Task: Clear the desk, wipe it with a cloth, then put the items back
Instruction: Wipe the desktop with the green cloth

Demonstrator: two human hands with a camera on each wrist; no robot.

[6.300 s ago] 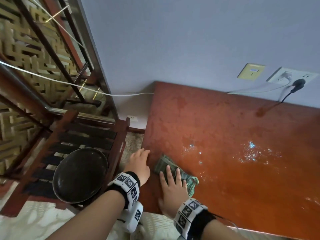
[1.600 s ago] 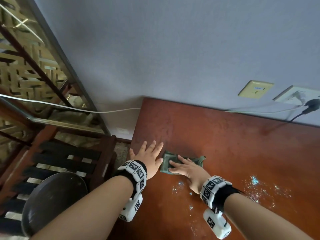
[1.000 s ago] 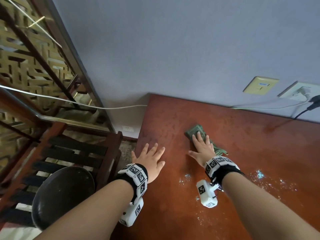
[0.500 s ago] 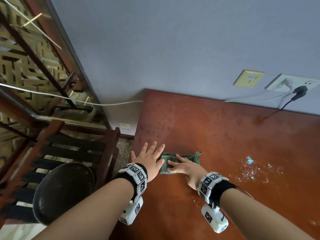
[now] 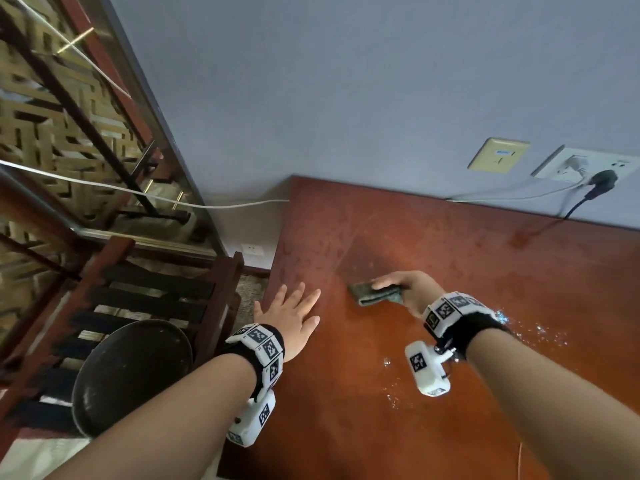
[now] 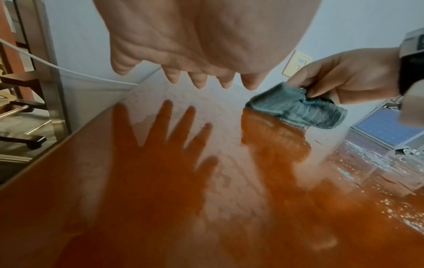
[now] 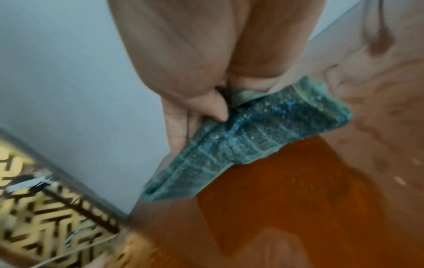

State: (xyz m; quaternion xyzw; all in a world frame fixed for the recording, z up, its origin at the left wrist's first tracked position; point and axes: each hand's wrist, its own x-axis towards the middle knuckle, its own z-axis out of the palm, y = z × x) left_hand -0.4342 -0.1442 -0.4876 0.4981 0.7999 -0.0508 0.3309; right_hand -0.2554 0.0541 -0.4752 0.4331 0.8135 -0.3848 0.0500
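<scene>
Above the desk [image 5: 450, 265], right hand [image 5: 412, 289] seemingly lifts the cloth [image 5: 375, 295].

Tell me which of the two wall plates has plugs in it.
The white wall plate, farther right, holds a white and a black plug; the yellowish plate beside it has none.

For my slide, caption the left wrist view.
Right hand pinches the green cloth above the wet desk; left hand hovers, fingers spread.

Soft daylight is filling the room. The shiny desk [image 5: 433, 393] is glaring and mirroring the left hand [image 6: 206, 36] as a dark shape under it. The right wrist picture is blurring. Straight lines are bending at the edges.
</scene>
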